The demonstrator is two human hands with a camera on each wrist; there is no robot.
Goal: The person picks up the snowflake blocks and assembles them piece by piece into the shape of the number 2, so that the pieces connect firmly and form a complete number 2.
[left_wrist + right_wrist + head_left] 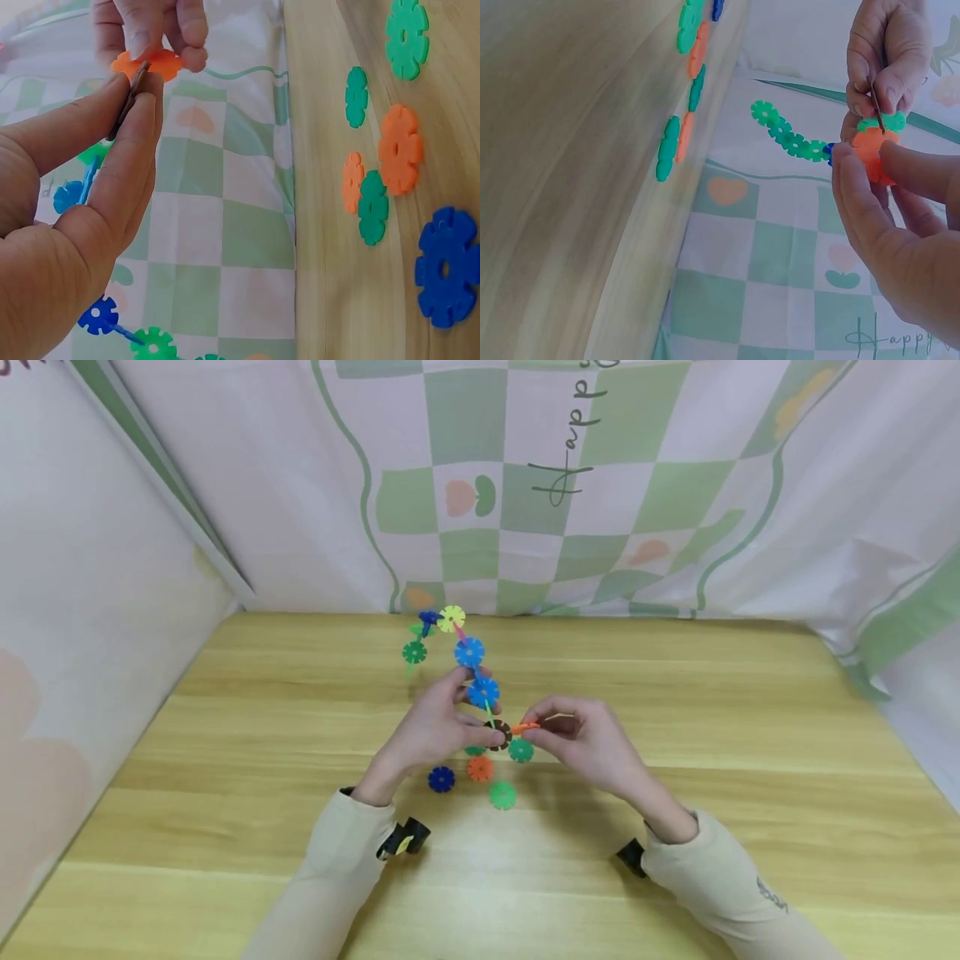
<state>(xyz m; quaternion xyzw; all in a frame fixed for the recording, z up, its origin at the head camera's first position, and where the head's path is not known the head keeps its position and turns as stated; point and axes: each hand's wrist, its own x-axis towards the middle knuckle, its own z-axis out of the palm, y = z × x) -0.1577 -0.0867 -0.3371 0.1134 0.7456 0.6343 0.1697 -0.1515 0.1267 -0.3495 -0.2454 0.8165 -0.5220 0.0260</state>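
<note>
My left hand (427, 728) pinches a dark brown notched disc (127, 105) between thumb and fingers. An orange notched disc (868, 155) is pinched by my right hand (588, 743), its edge meeting the brown disc's rim at about a right angle. From the brown disc a chain of interlocked discs runs up and away past my left fingers. It includes a light green disc seen edge-on (491, 714), blue discs (469, 652), a yellow one (452, 619), a dark blue one (428, 620) and a green one (415, 652) by its far end.
Loose discs lie on the wooden table (750, 760) below my hands: a dark blue one (442, 779), orange ones (400, 150) and several green ones (502, 795). A checkered cloth (536, 493) hangs along the table's back edge, with pale cloth at both sides.
</note>
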